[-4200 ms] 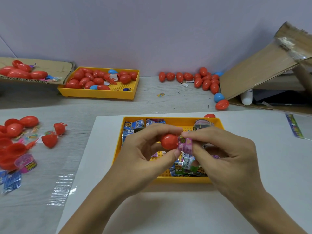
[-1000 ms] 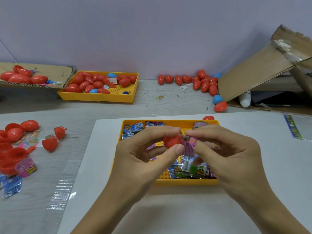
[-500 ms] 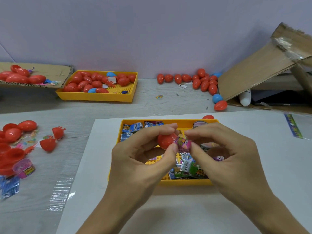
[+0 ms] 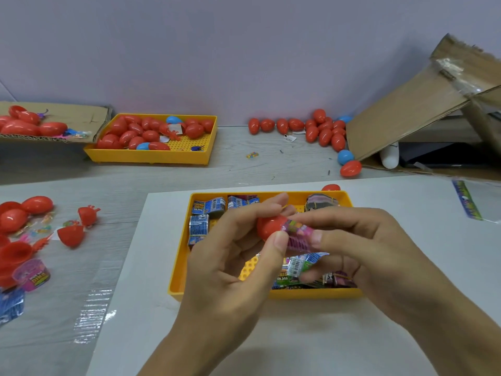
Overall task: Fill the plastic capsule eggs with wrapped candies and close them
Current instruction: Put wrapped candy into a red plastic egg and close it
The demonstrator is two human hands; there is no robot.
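Pinching the red egg point(image 4: 267, 227) with our left hand point(image 4: 235, 256), we pressed the pink wrapped candy point(image 4: 296, 237) at it with our right hand point(image 4: 360, 248), above the near yellow tray point(image 4: 179, 267). We judged the bulky wrapper might jam, blocking closure.

Plain lilac wall point(image 4: 244, 50) (evenly lit); grey wood-grain tabletop point(image 4: 230, 164); white board point(image 4: 406, 308); cardboard box point(image 4: 406, 112), tilted, at right.
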